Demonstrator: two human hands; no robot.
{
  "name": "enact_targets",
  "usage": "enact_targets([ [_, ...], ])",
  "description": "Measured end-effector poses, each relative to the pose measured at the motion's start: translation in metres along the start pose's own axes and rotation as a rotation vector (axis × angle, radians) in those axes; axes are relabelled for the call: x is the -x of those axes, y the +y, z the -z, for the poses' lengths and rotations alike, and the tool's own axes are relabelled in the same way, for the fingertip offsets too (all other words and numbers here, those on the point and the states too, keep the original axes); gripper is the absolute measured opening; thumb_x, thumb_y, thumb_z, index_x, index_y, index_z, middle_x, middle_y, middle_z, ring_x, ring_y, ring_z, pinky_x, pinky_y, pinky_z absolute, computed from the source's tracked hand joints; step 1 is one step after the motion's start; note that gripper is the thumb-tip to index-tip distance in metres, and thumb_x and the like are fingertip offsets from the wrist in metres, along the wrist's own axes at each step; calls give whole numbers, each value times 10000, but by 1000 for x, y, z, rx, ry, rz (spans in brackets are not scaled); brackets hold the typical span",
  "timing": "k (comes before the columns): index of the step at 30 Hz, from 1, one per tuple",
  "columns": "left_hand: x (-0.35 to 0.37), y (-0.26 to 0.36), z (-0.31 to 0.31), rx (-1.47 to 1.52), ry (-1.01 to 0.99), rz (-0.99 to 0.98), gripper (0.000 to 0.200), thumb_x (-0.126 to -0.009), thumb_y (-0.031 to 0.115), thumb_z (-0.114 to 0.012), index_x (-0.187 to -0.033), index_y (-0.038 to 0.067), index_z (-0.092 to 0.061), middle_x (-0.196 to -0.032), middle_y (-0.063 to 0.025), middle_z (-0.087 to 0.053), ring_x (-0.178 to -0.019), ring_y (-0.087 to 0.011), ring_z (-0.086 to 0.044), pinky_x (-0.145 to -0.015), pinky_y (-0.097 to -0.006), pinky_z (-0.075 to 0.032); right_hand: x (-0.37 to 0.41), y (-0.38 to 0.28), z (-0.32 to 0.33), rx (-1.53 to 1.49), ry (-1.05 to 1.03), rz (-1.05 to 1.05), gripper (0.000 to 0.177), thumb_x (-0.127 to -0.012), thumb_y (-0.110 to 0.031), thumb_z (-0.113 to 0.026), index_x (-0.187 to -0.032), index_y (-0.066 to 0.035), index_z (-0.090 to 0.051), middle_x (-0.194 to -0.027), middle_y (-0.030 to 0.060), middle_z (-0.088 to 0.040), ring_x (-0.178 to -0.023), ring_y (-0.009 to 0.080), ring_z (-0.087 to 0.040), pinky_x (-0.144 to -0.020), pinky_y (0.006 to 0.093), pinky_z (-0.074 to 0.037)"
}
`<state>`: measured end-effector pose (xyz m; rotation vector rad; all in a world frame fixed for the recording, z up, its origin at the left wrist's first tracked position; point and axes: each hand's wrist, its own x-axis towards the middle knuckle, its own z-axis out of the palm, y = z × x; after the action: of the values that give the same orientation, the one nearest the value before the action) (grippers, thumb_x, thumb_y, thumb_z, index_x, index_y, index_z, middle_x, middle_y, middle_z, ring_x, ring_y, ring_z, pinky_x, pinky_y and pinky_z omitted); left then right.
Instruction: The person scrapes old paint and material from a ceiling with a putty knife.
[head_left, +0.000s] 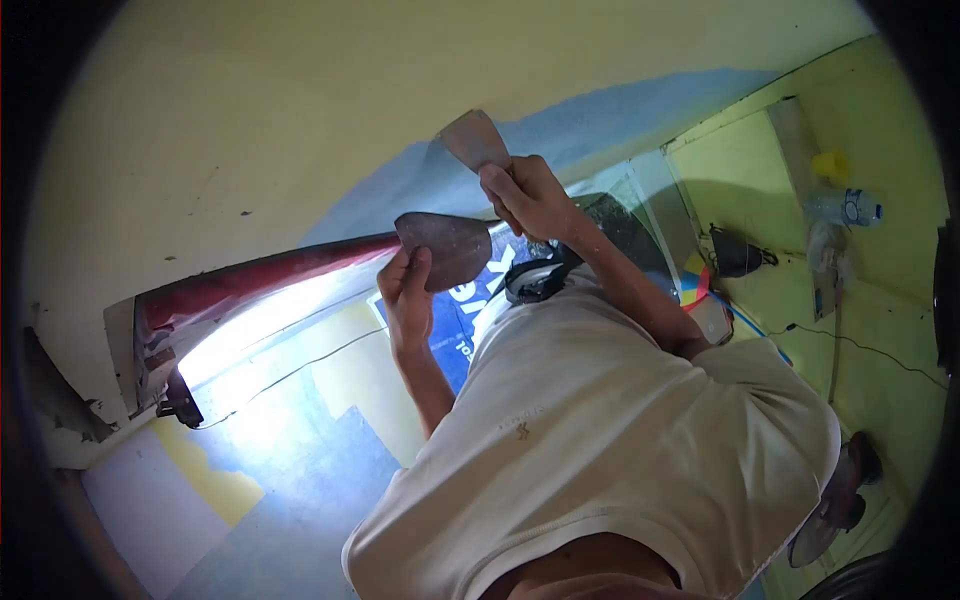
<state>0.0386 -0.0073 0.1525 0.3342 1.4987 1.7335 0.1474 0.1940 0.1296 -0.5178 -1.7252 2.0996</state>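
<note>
My left hand is closed on a dark, flat plate with rounded corners, the thumb pressed against its face. To the right and a little higher, my right hand is wrapped around the handle of a putty knife. Its wide, flared blade points up and left, toward the wall, which is cream with a blue patch. Blade and plate are apart. Most of the putty knife's handle is hidden inside my fingers.
A bright lamp glows beside a long red-edged ledge at left. On the right, a plastic bottle and a yellow cup stand near a board. A blue printed sign lies behind my arms. Thin cables run along both sides.
</note>
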Motion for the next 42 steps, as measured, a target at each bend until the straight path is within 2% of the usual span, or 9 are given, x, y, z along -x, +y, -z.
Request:
enact_targets([
  [8,-6,-7,12,31,-60,-62,261,-970,77,-569,-1200,-39,-609,-1142,-111,-666,-1026,-205,-652,-899,-369,-539,7,17,1,-103,-2,-50,413,-1038,-288,-455,-734,-20,-532,-480,-4,-468,-370,64,-443,-348,255,-351],
  [17,-7,-4,9,54,-63,-64,228,-969,60,-567,-1161,-51,-618,-1118,-118,-666,-1017,-201,-650,-898,-372,-538,4,24,2,-20,29,-22,475,-1027,-358,-478,-696,-20,-528,-499,5,-476,-403,73,-455,-373,266,-368],
  [20,-10,-8,10,32,-54,-73,230,-968,67,-570,-1160,-50,-619,-1115,-117,-668,-1024,-202,-648,-909,-371,-533,7,0,-4,-78,-3,-45,470,-1027,-359,-479,-700,-26,-531,-498,-4,-473,-403,74,-458,-373,268,-371],
  [23,-7,-5,6,38,-62,-85,240,-970,76,-568,-1173,-44,-617,-1122,-117,-668,-1034,-208,-647,-916,-371,-531,4,17,3,-117,-17,-16,449,-1029,-336,-479,-706,-27,-527,-497,-11,-471,-390,76,-467,-356,267,-365],
  [27,-9,-13,17,-1,-65,-96,261,-974,81,-561,-1201,-39,-609,-1143,-120,-664,-1052,-223,-647,-921,-372,-531,8,6,0,-122,10,-53,430,-1031,-312,-472,-714,-27,-528,-496,-7,-468,-390,69,-466,-348,258,-358],
  [33,-14,-9,10,-9,-44,-88,249,-979,94,-556,-1168,-55,-621,-1090,-100,-672,-970,-170,-640,-873,-327,-516,2,-1,-12,-88,-38,2,457,-1031,-346,-465,-707,-30,-524,-518,7,-483,-404,83,-479,-372,261,-396],
  [35,-11,-9,15,-52,-31,-78,249,-976,92,-557,-1165,-57,-623,-1083,-101,-677,-970,-167,-639,-875,-322,-512,8,-2,-17,-104,2,-71,452,-1029,-344,-474,-702,-35,-520,-521,5,-484,-401,83,-475,-369,262,-395],
  [38,-11,-7,14,-29,-48,-63,254,-976,86,-567,-1197,-30,-616,-1121,-95,-670,-1018,-194,-648,-894,-371,-539,3,3,-15,-165,-20,-47,450,-1026,-342,-487,-693,-41,-511,-523,0,-479,-396,79,-471,-360,258,-377],
  [42,-10,-7,12,-36,-16,-75,264,-977,105,-558,-1173,-61,-620,-1051,-93,-684,-945,-161,-646,-855,-320,-523,-2,4,-15,-148,-27,-17,443,-1030,-324,-480,-691,-40,-510,-496,-4,-461,-379,70,-457,-351,251,-359],
])
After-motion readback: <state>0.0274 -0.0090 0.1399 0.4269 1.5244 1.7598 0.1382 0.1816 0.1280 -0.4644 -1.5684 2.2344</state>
